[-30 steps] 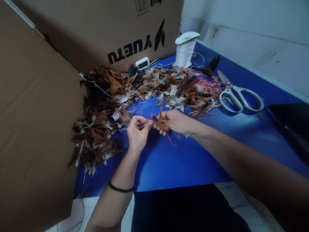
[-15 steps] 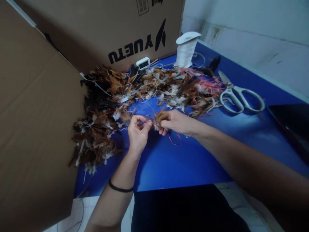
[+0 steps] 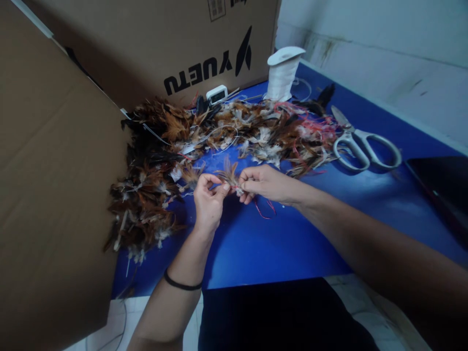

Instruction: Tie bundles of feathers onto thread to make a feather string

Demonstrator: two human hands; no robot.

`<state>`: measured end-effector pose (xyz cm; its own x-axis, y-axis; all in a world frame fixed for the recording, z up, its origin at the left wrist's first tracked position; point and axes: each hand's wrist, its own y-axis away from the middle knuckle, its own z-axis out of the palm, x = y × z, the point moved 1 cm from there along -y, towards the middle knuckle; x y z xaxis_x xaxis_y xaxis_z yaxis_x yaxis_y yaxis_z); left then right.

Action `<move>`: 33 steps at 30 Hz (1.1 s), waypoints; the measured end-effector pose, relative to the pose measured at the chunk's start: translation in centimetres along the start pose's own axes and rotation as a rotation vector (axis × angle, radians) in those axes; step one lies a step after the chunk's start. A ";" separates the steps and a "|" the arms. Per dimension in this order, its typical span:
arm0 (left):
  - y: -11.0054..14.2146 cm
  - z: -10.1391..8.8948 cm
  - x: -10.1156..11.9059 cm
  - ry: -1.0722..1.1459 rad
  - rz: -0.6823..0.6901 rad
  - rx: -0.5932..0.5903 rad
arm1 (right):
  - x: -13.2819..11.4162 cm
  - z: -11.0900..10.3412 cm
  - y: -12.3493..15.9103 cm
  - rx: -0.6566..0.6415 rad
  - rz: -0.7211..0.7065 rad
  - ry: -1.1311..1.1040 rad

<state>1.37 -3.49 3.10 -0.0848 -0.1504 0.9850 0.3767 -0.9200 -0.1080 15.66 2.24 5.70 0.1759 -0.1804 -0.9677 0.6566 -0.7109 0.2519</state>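
A small bunch of brown feathers stands between my two hands, its whitish base bound with red string. My left hand pinches the base from the left with thumb and forefinger. From the right, my right hand closes its fingers on the same base. A loop of red string hangs below my right fingers onto the blue table. Behind my hands lies a long heap of brown, black and white feathers, curving down the left side. What sits exactly between the fingertips is too small to make out.
Scissors with grey handles lie at the right of the heap, partly open. A white spool and a small white digital display stand at the back. Cardboard walls the left and rear; a dark flat object lies far right.
The feather tips have swung left and upright, away from my right hand. My right fingers have shifted slightly down the bunch to its base. My left hand stays nearly still.
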 end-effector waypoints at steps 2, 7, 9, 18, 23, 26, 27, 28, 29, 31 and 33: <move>0.0 0.0 0.0 0.008 0.002 0.001 | -0.1 0.0 0.0 0.004 -0.002 0.013; 0.0 0.0 0.0 0.016 -0.011 0.011 | -0.4 0.0 0.1 0.027 -0.013 0.024; -0.1 0.0 0.0 0.020 -0.014 0.010 | -0.4 0.0 0.2 0.033 -0.018 0.034; -0.2 -0.1 -0.1 0.067 0.001 0.025 | -0.6 -0.2 0.4 0.022 -0.048 0.119; -0.2 -0.1 0.1 0.084 0.017 0.043 | -0.7 -0.2 0.4 0.025 -0.051 0.118; -0.2 -0.1 0.2 0.082 0.023 0.063 | -0.7 -0.2 0.5 0.021 -0.055 0.117; -0.2 -0.1 0.2 0.081 0.026 0.070 | -0.7 -0.2 0.5 0.018 -0.059 0.116; -0.2 -0.1 0.2 0.079 0.029 0.076 | -0.7 -0.2 0.5 0.014 -0.065 0.114; -0.2 -0.1 0.2 0.077 0.030 0.081 | -0.6 -0.3 0.5 0.011 -0.072 0.113; -0.3 -0.2 0.0 0.075 0.017 0.079 | -0.5 -0.3 0.4 0.005 -0.087 0.115; -0.4 -0.2 -0.1 0.092 -0.019 0.059 | -0.2 -0.4 0.2 0.018 -0.111 0.124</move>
<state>1.03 -3.20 3.02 -0.1760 -0.1681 0.9699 0.4276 -0.9005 -0.0784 16.05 2.42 5.98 0.1932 -0.0155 -0.9810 0.6638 -0.7342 0.1423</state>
